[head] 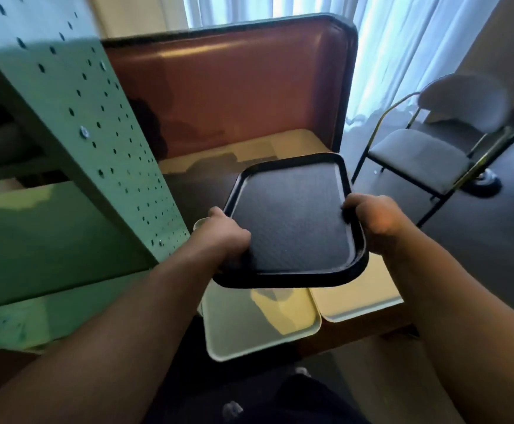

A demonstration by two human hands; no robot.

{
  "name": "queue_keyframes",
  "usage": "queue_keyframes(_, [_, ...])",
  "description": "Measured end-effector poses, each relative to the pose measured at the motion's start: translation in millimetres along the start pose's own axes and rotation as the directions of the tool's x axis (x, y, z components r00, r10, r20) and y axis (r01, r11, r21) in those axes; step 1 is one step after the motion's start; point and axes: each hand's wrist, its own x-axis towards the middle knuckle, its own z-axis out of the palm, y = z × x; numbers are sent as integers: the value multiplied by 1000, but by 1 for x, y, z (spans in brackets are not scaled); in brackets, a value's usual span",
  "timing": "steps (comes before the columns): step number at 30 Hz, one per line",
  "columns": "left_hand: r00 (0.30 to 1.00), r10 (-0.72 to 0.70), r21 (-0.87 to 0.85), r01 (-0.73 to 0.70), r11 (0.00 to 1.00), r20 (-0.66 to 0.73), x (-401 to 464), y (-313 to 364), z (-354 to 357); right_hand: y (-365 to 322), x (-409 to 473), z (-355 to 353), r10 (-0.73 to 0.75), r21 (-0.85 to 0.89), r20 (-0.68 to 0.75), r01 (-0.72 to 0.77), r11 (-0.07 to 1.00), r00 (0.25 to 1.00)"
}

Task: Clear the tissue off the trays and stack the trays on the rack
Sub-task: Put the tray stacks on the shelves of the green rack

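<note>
A black tray (292, 221) with a textured, bare inside hangs in the air over the table, held by both hands. My left hand (222, 234) grips its left rim, and my right hand (372, 218) grips its right rim. Under it, two pale trays lie side by side on the table: one (249, 325) juts over the near edge and the other (356, 301) lies to its right. No tissue shows on any tray. The green perforated metal rack (90, 123) stands at the left, its shelves blurred.
A brown padded booth back (234, 84) rises behind the table. A grey chair (418, 157) with a thin metal frame stands on the dark floor at the right, before white curtains. A small clear cup (200, 224) peeks out beside my left hand.
</note>
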Motion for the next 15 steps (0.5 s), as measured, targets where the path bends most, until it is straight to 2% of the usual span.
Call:
queue_keyframes(2, [998, 69, 66, -68, 995, -12, -25, 7, -11, -7, -10, -14, 22, 26, -6, -21, 999, 1000])
queue_keyframes(4, [983, 185, 103, -181, 978, -23, -49, 9, -25, -12, -17, -29, 22, 34, 49, -24, 999, 999])
queue_keyframes(6, [967, 252, -7, -252, 968, 44, -71, 7, -44, -16, -23, -41, 11, 28, 137, -15, 999, 991])
queue_keyframes(8, [961, 246, -186, -220, 958, 130, -89, -1, -63, -23, -28, -50, 31, 26, 250, -39, 999, 968])
queue_keyframes(10, [960, 251, -262, -213, 941, 123, -107, -11, -76, -33, -37, -60, 45, 52, 369, -69, 996, 928])
queue_keyframes(12, [950, 302, -364, -256, 896, 76, -124, -22, -85, -43, -48, -64, -9, 68, 522, -31, 997, 853])
queue_keyframes(13, [937, 346, -409, -295, 863, 54, -133, -27, -88, -47, -49, -66, -43, 58, 552, 13, 998, 833])
queue_keyframes(15, [900, 436, -451, -378, 809, 29, -151, -35, -97, -54, -59, -67, -67, 49, 538, 48, 998, 841])
